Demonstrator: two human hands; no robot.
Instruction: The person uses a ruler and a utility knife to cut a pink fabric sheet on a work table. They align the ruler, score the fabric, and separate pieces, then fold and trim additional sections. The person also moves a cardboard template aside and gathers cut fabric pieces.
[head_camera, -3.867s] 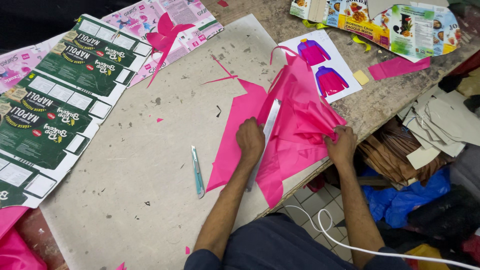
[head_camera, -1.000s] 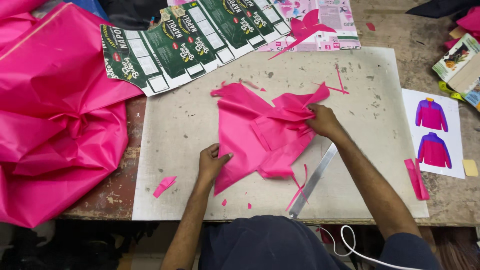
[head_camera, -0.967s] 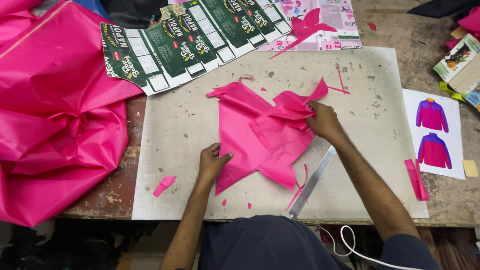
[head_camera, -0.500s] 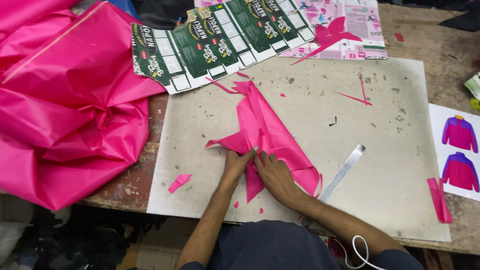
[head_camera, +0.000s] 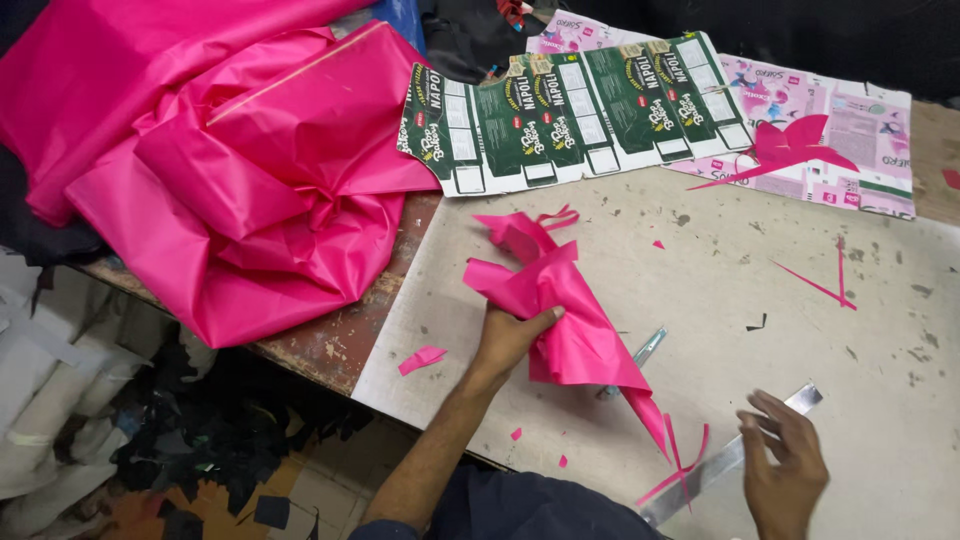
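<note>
Left hand (head_camera: 508, 340): fingers closed around a bunched pink fabric piece (head_camera: 565, 320), gathered into a cone, lifted off the grey cutting board (head_camera: 720, 290) on the tabletop. Right hand (head_camera: 788, 465): fingers loosely spread, holding nothing, hovering just over the metal ruler (head_camera: 735, 460). A craft knife (head_camera: 640, 352) lies partly hidden under the fabric. Large pink fabric heap (head_camera: 230, 170) sits well apart at left. Risk, as I judge it: the dangling tail may snag the knife or drag the ruler askew.

Bare board (head_camera: 800, 330) lies open toward 2 o'clock; the big cloth heap (head_camera: 240, 170) blocks 10 o'clock.
</note>
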